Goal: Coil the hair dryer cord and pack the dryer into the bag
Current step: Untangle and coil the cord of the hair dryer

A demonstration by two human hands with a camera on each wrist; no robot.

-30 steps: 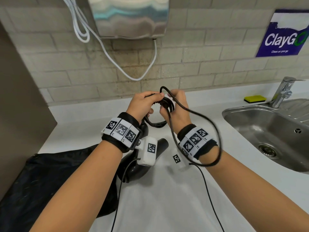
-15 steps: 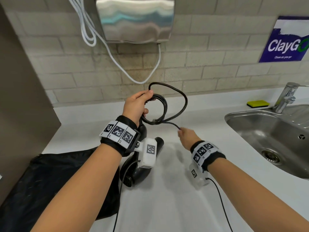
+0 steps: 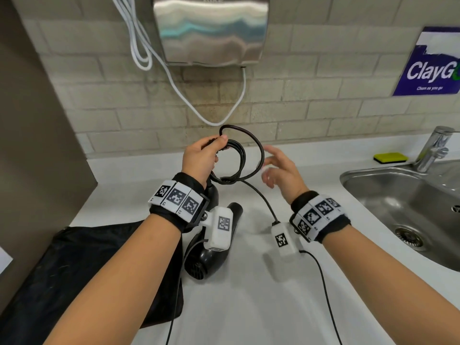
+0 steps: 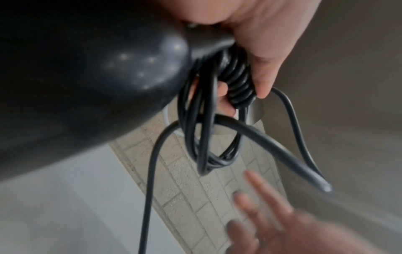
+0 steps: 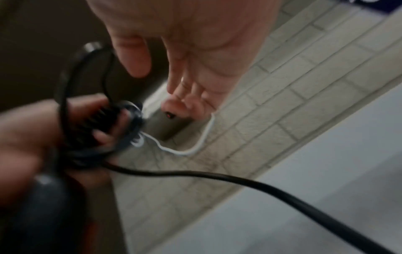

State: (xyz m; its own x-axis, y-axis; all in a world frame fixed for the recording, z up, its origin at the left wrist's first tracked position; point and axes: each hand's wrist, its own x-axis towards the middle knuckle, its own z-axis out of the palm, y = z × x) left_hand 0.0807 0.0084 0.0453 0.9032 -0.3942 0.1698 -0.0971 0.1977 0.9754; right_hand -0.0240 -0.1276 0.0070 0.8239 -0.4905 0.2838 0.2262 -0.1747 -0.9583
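Observation:
My left hand (image 3: 214, 148) is raised over the white counter and grips several loops of the black cord (image 3: 242, 158) together with the ribbed cord end of the dryer's handle. In the left wrist view its fingers (image 4: 264, 77) curl round that ribbed piece and the cord (image 4: 204, 137). The black hair dryer (image 3: 211, 255) hangs below it, its body low over the counter. My right hand (image 3: 271, 163) is just right of the coil, fingers spread and holding nothing (image 5: 158, 82). The cord's loose tail (image 5: 239, 180) runs down under my right wrist. The black bag (image 3: 74, 270) lies flat at the left.
A steel sink (image 3: 348, 175) with a tap (image 3: 435, 148) and a yellow sponge (image 3: 390, 157) is at the right. A metal hand dryer (image 3: 211, 31) with a white cable (image 3: 174, 78) hangs on the tiled wall. A brown panel (image 3: 37, 120) bounds the left.
My right hand slid down the cord's tail, then let go and rose beside the coil with fingers spread. My left hand stayed up with the loops.

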